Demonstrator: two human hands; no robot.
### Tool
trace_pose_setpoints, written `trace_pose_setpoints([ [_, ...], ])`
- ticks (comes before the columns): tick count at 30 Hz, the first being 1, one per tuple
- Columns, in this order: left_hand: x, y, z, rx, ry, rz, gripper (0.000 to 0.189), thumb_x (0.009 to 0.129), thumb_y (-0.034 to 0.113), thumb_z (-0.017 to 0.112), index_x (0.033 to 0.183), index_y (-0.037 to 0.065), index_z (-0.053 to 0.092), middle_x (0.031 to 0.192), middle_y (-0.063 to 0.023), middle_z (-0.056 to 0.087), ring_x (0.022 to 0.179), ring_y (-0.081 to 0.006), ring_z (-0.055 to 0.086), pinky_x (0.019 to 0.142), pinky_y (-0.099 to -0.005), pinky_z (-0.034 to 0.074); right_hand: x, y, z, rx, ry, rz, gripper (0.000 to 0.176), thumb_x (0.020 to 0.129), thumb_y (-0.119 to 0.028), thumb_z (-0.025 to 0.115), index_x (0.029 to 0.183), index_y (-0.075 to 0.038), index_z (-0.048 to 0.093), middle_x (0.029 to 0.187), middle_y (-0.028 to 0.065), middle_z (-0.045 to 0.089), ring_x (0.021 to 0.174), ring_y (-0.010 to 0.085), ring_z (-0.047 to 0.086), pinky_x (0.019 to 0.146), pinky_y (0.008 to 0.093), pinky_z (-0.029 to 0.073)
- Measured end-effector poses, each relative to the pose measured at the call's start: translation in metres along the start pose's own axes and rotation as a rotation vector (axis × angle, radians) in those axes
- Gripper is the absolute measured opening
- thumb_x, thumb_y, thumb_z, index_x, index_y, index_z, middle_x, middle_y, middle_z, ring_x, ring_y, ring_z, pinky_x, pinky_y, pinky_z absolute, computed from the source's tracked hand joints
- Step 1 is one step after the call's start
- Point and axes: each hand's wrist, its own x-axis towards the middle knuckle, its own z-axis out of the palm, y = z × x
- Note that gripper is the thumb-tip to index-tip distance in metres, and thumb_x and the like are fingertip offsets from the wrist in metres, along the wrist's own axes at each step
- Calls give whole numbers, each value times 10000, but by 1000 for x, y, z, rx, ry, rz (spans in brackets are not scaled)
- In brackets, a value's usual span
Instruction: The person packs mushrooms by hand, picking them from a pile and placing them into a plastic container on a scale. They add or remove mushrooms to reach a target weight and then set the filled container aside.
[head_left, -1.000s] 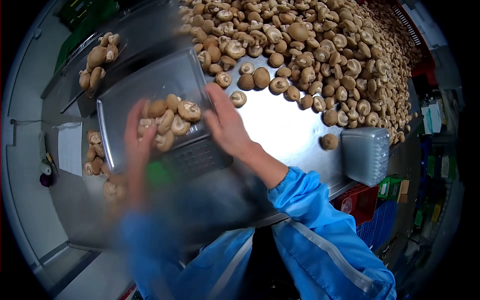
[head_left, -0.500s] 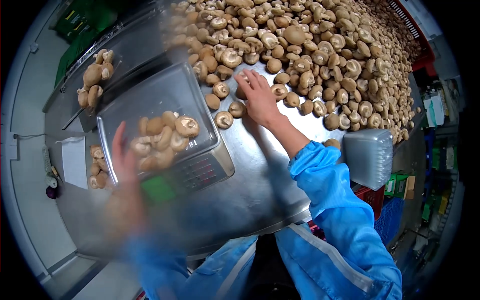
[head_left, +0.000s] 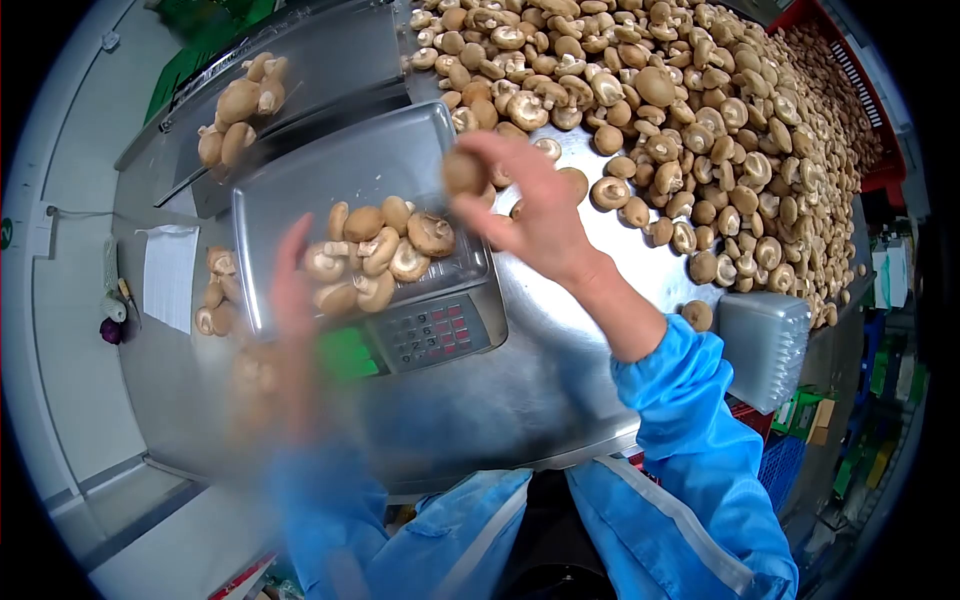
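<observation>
My right hand (head_left: 548,215) pinches a brown mushroom (head_left: 466,173) between thumb and fingers, above the right side of a digital scale's steel pan (head_left: 340,155). Several mushrooms (head_left: 378,252) lie on the pan, some cap up and some showing gills and stems. Ridged clear plastic (head_left: 466,268) shows beside them. My left hand (head_left: 297,340) is near the left edge of the scale, smeared by motion, so its fingers and anything in them cannot be made out. The scale's keypad (head_left: 432,333) faces me, next to a lit green display (head_left: 347,354).
A large mushroom heap (head_left: 720,130) covers the back right, before a red crate (head_left: 850,60). Stacked clear plastic trays (head_left: 765,350) stand at right. Mushroom clusters sit behind (head_left: 238,110) and left (head_left: 216,290) of the scale, near a white paper (head_left: 170,278).
My right hand has lifted a mushroom from the steel table near the heap and moved left over the scale's edge. My left hand stays blurred beside the scale. The view has shifted slightly.
</observation>
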Motion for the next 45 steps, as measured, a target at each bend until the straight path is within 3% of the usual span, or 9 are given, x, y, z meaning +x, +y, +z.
trace_pose_setpoints([
  [3,0,3,22,-84,-12,-110,498,956,256,423,1396,24,443,1377,-125,483,1260,-245,481,1095,-371,355,13,-60,34,108,-66,-245,489,732,-166,750,1176,-68,571,1098,109,610,1012,306,586,962,437,442],
  [4,-6,19,23,-258,-31,36,451,977,197,386,1380,4,445,1354,-128,494,1234,-229,504,1054,-349,403,13,-72,46,70,-128,-255,463,753,-191,728,1170,-76,564,1127,110,589,1061,298,563,1015,456,395],
  [8,2,9,33,-490,53,-187,486,979,274,377,1367,-10,449,1337,-147,508,1191,-223,530,1011,-334,437,-3,-64,103,-97,-199,-127,298,832,-195,614,1106,-85,579,1124,120,574,1175,288,490,1077,469,313],
  [12,-5,16,30,-187,65,52,518,1002,331,339,1333,-37,491,1341,-159,528,1241,-241,493,1045,-340,370,-12,-45,102,-300,-271,-180,270,808,-164,618,1060,-67,600,1126,109,574,1161,281,499,1059,455,336],
  [20,-4,-9,24,-497,96,-24,516,1001,349,340,1327,-18,499,1337,-148,526,1183,-233,530,1036,-365,398,-28,-27,44,147,37,67,231,811,20,616,1040,-8,616,1084,154,612,1045,338,583,890,402,475],
  [31,-13,14,-30,-177,159,223,646,1016,477,199,1369,3,461,1416,-163,481,1347,-270,406,1106,-404,274,-159,-21,-17,43,-16,670,216,931,-45,556,1121,-11,653,1103,107,668,1049,213,626,918,316,482],
  [37,-11,35,-24,-34,89,222,558,1035,422,263,1373,33,478,1423,-131,481,1348,-256,400,1110,-376,286,-223,-39,-27,53,71,854,187,932,-60,557,1070,1,667,1049,137,681,1014,245,644,903,319,484],
  [41,-14,48,-6,260,62,69,430,976,183,407,1361,6,482,1381,-130,512,1300,-256,456,1105,-349,309,-255,-49,-30,28,37,789,178,943,-58,547,1058,16,663,1006,122,682,950,206,643,862,307,498],
  [45,-28,69,8,200,92,100,405,984,177,407,1332,-4,507,1324,-130,549,1231,-232,503,1067,-333,350,-275,-67,-36,71,18,792,169,917,-31,562,1053,8,656,1015,141,667,944,252,647,853,320,501],
])
